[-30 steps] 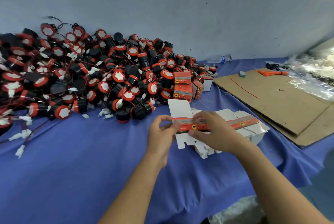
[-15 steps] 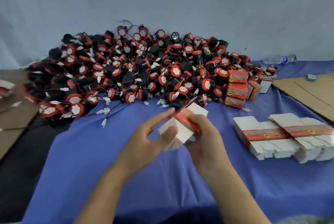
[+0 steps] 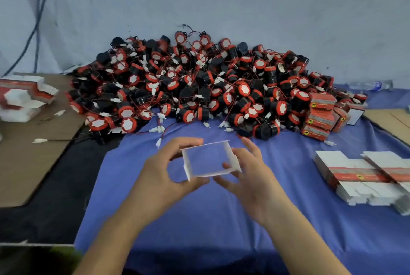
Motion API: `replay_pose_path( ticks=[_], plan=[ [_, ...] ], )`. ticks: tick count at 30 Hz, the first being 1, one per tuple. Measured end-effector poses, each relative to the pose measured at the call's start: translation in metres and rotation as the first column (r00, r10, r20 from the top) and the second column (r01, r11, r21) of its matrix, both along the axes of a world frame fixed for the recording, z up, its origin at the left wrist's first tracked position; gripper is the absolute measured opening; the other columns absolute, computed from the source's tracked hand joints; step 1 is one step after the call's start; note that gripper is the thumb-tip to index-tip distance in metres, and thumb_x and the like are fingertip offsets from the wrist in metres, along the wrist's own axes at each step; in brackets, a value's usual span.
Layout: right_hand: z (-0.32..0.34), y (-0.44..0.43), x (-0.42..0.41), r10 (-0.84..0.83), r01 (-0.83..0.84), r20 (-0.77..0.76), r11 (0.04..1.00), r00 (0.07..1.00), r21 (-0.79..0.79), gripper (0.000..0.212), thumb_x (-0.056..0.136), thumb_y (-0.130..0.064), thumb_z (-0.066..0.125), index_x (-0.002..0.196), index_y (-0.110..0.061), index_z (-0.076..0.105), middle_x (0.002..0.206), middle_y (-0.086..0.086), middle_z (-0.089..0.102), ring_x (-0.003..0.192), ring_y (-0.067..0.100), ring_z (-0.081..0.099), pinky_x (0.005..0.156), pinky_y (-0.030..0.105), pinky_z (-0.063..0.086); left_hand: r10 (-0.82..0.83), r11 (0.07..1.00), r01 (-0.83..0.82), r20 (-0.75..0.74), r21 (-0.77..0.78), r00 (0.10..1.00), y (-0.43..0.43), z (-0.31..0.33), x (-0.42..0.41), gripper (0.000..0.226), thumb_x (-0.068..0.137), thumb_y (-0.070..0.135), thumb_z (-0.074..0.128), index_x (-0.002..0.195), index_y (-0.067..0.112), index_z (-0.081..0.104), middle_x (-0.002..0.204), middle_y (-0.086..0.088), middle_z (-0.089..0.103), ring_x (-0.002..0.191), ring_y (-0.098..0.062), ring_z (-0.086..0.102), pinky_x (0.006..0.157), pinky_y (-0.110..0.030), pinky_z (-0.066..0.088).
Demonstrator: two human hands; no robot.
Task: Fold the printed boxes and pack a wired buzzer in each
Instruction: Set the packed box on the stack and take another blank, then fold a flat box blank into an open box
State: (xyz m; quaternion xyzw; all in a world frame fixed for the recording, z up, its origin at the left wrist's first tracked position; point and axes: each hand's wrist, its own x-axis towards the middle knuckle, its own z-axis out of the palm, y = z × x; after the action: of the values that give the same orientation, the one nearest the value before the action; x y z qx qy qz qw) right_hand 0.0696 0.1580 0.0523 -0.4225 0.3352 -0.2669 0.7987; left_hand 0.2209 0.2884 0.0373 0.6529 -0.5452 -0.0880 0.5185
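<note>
Print on the orange boxes (image 3: 319, 118) is too blurred to read.

Both forearms are bare, enter from the lower edge and converge toward the centre. The left forearm (image 3: 115, 232) angles up and to the right, and the right forearm (image 3: 304, 237) angles up and to the left.

The left hand (image 3: 162, 172) has its palm turned inward. Its forefinger reaches along the top and its thumb hooks underneath, pinching the left side of the box (image 3: 186, 163).

The right hand (image 3: 255, 177) faces the left. Its fingers (image 3: 251, 147) curve round the box's right side and its thumb lies against the right wall (motion blur softens the fingertips).

The hands are level with each other and set apart. No marked bend is seen at either wrist.
</note>
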Motion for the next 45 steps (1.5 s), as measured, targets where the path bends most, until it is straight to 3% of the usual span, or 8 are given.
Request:
replay_pose_path(
  ticks=[4, 8, 16, 22, 26, 31, 37, 45],
  plan=[
    [0.008, -0.010, -0.007, 0.274, -0.274, -0.021, 0.949, 0.962, -0.160, 0.045, 0.083, -0.048, 0.074, 0.120, -0.024, 0.076, 0.125, -0.003, 0.070, 0.119, 0.022, 0.063, 0.092, 0.050, 0.059, -0.069, 0.984, 0.056, 0.069, 0.172, 0.995, 0.018, 0.007, 0.012, 0.067, 0.077, 0.040, 0.086, 0.134, 0.052, 0.053, 0.139, 0.037, 0.052, 0.130, 0.008, 0.048, 0.103, -0.024, 0.044],
    [0.009, -0.002, -0.003, 0.380, -0.392, -0.096, 0.892, 0.920, -0.226, 0.045, 0.073, -0.028, 0.080, 0.117, -0.019, 0.077, 0.097, 0.001, 0.069, 0.100, 0.020, 0.063, 0.096, 0.054, 0.058, -0.091, 0.982, 0.100, -0.060, 0.159, 0.994, 0.029, 0.012, 0.021, 0.074, 0.064, 0.050, 0.090, 0.128, 0.060, 0.057, 0.139, 0.039, 0.052, 0.133, 0.014, 0.044, 0.106, -0.025, 0.038],
    [0.011, 0.011, 0.002, 0.297, -0.305, -0.071, 0.939, 0.952, -0.161, 0.028, 0.077, -0.009, 0.068, 0.103, -0.013, 0.077, 0.103, 0.019, 0.061, 0.097, 0.035, 0.058, 0.082, 0.051, 0.061, -0.146, 0.979, 0.158, -0.093, 0.128, 0.985, 0.038, 0.006, 0.016, 0.073, 0.076, 0.069, 0.074, 0.142, 0.059, 0.045, 0.142, 0.032, 0.053, 0.135, 0.003, 0.048, 0.110, -0.033, 0.042],
    [0.017, 0.022, 0.004, 0.199, -0.218, -0.121, 0.961, 0.972, -0.168, 0.023, 0.094, 0.002, 0.055, 0.097, -0.014, 0.072, 0.100, 0.017, 0.066, 0.092, 0.034, 0.064, 0.081, 0.054, 0.062, -0.224, 0.974, 0.223, -0.270, -0.036, 0.937, 0.041, 0.001, 0.020, 0.071, 0.071, 0.049, 0.088, 0.136, 0.048, 0.059, 0.142, 0.019, 0.060, 0.134, -0.004, 0.054, 0.104, -0.019, 0.047],
    [0.019, 0.034, 0.007, 0.171, -0.213, -0.194, 0.950, 0.966, -0.227, 0.021, 0.095, 0.002, 0.056, 0.099, -0.012, 0.070, 0.104, 0.016, 0.064, 0.091, 0.031, 0.066, 0.079, 0.051, 0.063, -0.074, 0.992, 0.031, -0.356, -0.126, 0.931, 0.039, -0.009, 0.011, 0.038, 0.081, 0.040, 0.078, 0.118, 0.048, 0.072, 0.122, 0.014, 0.072, 0.117, -0.009, 0.066, 0.085, -0.022, 0.058],
    [0.019, 0.044, 0.014, 0.165, -0.221, -0.218, 0.939, 0.962, -0.265, 0.015, 0.099, -0.016, 0.062, 0.107, -0.018, 0.075, 0.109, 0.011, 0.068, 0.094, 0.027, 0.064, 0.083, 0.047, 0.063, -0.034, 0.995, -0.007, -0.402, -0.100, 0.915, 0.040, -0.020, 0.012, 0.032, 0.088, 0.030, 0.078, 0.120, 0.031, 0.073, 0.122, 0.012, 0.072, 0.116, -0.012, 0.067, 0.099, -0.042, 0.055],
    [0.010, 0.033, 0.005, 0.342, -0.340, -0.007, 0.930, 0.940, -0.141, 0.033, 0.100, -0.021, 0.059, 0.131, -0.019, 0.069, 0.134, 0.009, 0.067, 0.117, 0.028, 0.064, 0.097, 0.052, 0.057, 0.017, 0.995, -0.059, -0.451, -0.080, 0.892, 0.039, -0.025, 0.020, 0.038, 0.082, 0.036, 0.074, 0.120, 0.029, 0.073, 0.118, 0.015, 0.073, 0.111, -0.006, 0.069, 0.096, -0.037, 0.058],
    [-0.022, 0.030, 0.032, 0.092, -0.149, -0.135, 0.852, 0.986, -0.502, 0.019, 0.101, -0.017, 0.063, 0.116, -0.027, 0.065, 0.111, 0.007, 0.071, 0.090, 0.022, 0.075, 0.076, 0.038, 0.063, 0.101, 0.990, -0.122, -0.251, -0.072, 0.963, 0.019, -0.025, 0.021, 0.030, 0.090, 0.034, 0.074, 0.117, 0.047, 0.068, 0.121, 0.028, 0.068, 0.118, 0.003, 0.062, 0.094, -0.018, 0.052]
  ],
)
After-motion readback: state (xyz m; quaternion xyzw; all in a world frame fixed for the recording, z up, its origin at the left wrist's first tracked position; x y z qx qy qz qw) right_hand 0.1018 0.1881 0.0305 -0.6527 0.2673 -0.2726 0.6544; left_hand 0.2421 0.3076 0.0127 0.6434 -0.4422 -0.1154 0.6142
